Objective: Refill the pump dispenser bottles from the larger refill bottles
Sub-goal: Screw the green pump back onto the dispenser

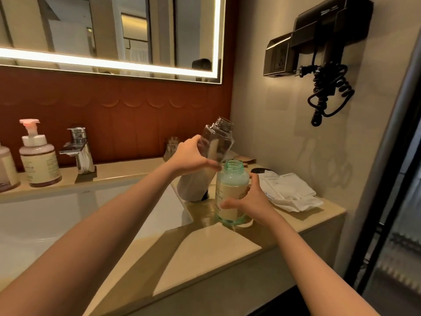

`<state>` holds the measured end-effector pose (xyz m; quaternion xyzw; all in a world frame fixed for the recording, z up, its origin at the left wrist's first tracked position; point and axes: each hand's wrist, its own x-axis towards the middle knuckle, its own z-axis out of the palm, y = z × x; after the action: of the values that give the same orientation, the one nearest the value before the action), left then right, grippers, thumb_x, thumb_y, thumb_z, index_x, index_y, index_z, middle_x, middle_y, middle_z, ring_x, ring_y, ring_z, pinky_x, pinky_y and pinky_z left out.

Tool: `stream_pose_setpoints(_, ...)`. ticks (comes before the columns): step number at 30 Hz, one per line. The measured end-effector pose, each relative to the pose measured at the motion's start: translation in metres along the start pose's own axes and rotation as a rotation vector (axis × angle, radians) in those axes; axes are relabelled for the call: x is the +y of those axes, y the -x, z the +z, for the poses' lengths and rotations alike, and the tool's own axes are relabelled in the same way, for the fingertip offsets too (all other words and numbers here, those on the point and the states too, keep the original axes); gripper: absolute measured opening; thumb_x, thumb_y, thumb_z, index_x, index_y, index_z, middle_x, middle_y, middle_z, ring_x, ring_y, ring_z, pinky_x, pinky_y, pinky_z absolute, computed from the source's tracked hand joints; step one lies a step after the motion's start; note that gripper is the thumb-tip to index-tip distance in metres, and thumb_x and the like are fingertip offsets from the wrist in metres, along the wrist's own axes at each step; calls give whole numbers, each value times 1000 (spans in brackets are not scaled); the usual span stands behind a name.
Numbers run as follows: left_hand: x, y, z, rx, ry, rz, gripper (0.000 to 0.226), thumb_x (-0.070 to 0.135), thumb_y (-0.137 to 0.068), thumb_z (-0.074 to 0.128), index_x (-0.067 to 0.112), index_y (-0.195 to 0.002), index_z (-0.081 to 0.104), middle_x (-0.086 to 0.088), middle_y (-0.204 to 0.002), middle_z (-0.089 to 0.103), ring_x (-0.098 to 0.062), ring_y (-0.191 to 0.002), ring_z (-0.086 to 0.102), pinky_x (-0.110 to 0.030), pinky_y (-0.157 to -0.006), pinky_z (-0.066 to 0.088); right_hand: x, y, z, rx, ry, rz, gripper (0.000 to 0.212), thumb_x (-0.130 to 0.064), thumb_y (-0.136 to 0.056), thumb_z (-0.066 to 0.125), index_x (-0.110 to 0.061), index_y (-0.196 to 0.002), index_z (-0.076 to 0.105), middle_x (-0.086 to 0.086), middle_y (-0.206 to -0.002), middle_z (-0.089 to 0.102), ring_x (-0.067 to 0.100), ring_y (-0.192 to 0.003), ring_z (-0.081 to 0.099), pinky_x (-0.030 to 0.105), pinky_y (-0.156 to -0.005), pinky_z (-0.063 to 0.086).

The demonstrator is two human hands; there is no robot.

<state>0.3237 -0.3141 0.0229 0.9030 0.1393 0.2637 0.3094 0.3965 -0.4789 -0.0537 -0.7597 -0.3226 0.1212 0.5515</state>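
Observation:
My left hand (193,157) grips a large clear refill bottle (215,142), tilted with its open, capless mouth pointing up and to the right; whitish liquid sits in its lower part. Just right of it, a smaller green-tinted dispenser bottle (231,192) with a cream label stands upright on the beige counter (205,247), its neck open and no pump on it. My right hand (247,199) wraps around this bottle's lower half. A pump dispenser bottle with a pink pump (38,156) stands at the far left beside another bottle (6,169) cut off by the frame edge.
A white sink basin (68,215) fills the left, with a chrome faucet (78,149) behind it. Folded white towels (289,190) lie on the counter's right end. A glass jar (172,147) stands at the back. A wall-mounted hair dryer (328,42) hangs on the right wall.

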Motion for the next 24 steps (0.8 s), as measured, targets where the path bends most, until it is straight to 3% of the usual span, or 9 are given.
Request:
stream_pose_setpoints(4,5,-7,20,84,99,-24,74,34,-62,84,13,-122,45,2,-106,53,-14,-98,52,-25,-78,43,4,2,-10,6,-18,6,91,-12,-63,83,-25,-129,22,2,-129,46,17,-109,46,30,-86,43)
stream_pose_setpoints(9,6,-13,44,138,225,-34,80,23,-64,83,14,-128,37,-3,-116,55,-17,-105,55,-34,-92,48,11,4,-16,19,-54,10,88,-11,-61,84,-31,-121,24,4,-130,48,22,-117,48,36,-92,45)
stream_pose_setpoints(18,3,-24,60,103,210,-82,67,32,-75,76,10,-127,40,-4,-119,54,-16,-103,52,-28,-84,44,13,5,-15,35,-72,5,91,-13,-64,83,-26,-132,24,4,-133,46,23,-121,45,36,-93,43)
stream_pose_setpoints(24,-9,-28,67,78,236,-114,70,29,-79,72,9,-135,34,-6,-127,51,-21,-114,51,-30,-88,42,18,2,-13,51,-86,-9,90,-13,-63,83,-27,-131,26,1,-132,46,19,-116,46,33,-90,43)
